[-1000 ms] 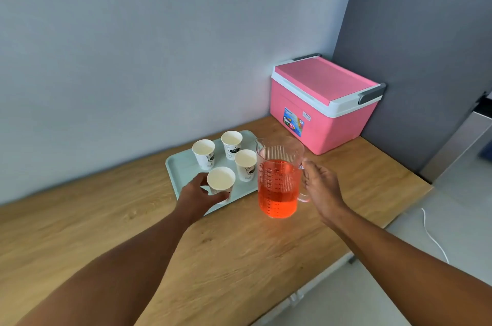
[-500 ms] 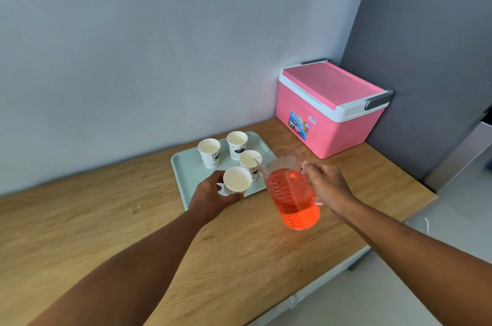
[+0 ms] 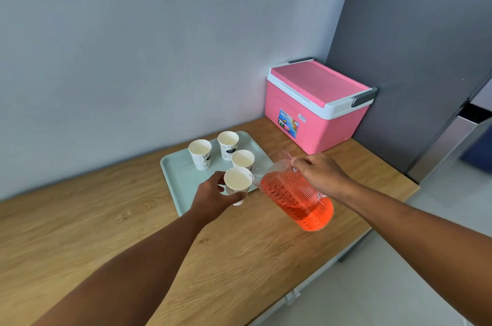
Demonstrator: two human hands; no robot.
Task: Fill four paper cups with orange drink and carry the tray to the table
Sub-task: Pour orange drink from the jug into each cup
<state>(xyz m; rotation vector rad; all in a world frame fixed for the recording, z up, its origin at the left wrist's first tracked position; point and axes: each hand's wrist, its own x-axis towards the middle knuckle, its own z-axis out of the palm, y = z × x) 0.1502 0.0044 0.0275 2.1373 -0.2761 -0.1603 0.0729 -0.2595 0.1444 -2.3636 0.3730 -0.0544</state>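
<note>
A pale green tray [image 3: 175, 174] lies on the wooden counter and carries white paper cups, all with nothing in them. My left hand [image 3: 213, 195] grips the nearest cup [image 3: 237, 184] at the tray's front edge. Three more cups stand behind it: one at the left [image 3: 200, 153], one at the back [image 3: 228, 143], one at the right [image 3: 242, 160]. My right hand [image 3: 319, 174] holds the handle of a clear ribbed pitcher [image 3: 295, 192] of orange drink. The pitcher is tilted left, its spout close to the held cup's rim. No drink is flowing.
A pink cooler box [image 3: 316, 104] with a white rim and grey handles stands in the back right corner against the dark grey wall. The wooden counter [image 3: 106, 219] ends in an edge at the lower right, with light floor beyond.
The pitcher has gone from upright to strongly tilted left, and its spout has come near the front cup. My left hand has kept its hold on that cup.
</note>
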